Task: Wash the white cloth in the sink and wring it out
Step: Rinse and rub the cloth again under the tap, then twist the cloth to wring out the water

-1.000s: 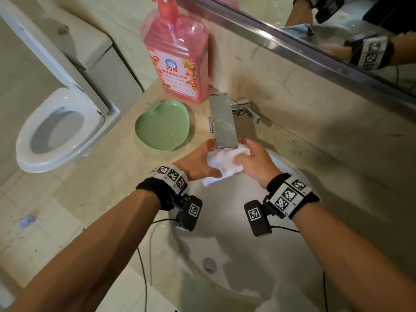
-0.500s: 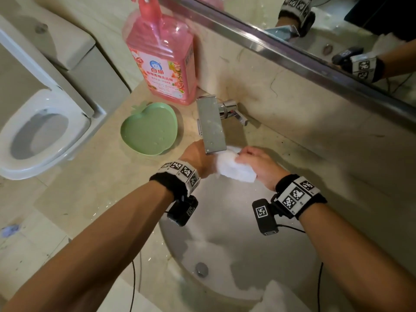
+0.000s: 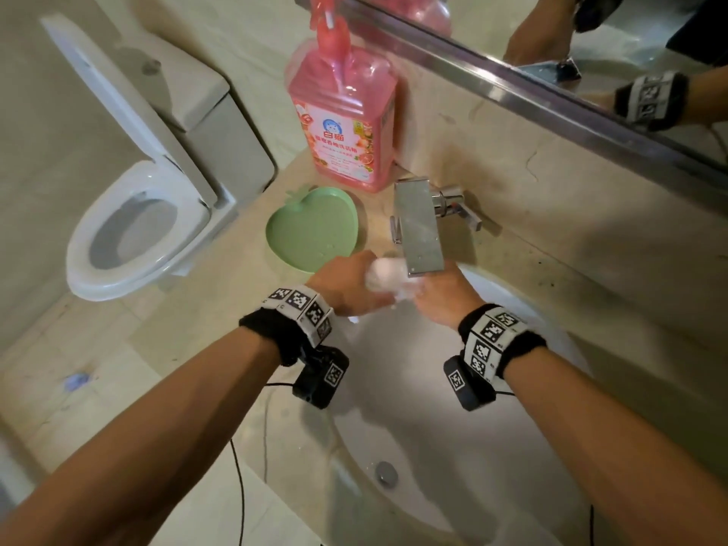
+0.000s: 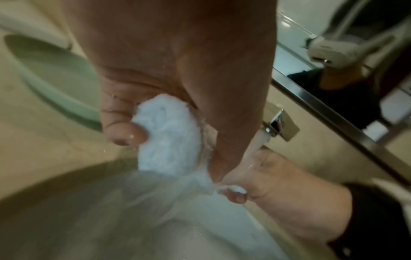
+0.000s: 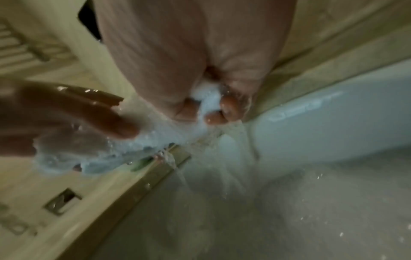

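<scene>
The white cloth (image 3: 384,275) is bunched into a wet wad under the chrome tap (image 3: 418,226), over the back of the white sink (image 3: 453,447). My left hand (image 3: 354,287) grips its left end, with the cloth (image 4: 165,139) bulging out between thumb and fingers. My right hand (image 3: 445,297) holds the other end, fingertips pinching the cloth (image 5: 208,101) in the right wrist view. Water runs from the tap (image 4: 279,123) over both hands and streams off the cloth into the basin.
A pink soap bottle (image 3: 342,120) stands on the beige counter (image 3: 244,277) behind a green apple-shaped dish (image 3: 313,230). The mirror's metal edge (image 3: 551,100) runs above the tap. A toilet (image 3: 138,226) sits to the left. The sink drain (image 3: 386,472) lies near me.
The loosely held cloth has been squeezed into a tight wad between both hands. My left hand has risen and closed round it under the tap.
</scene>
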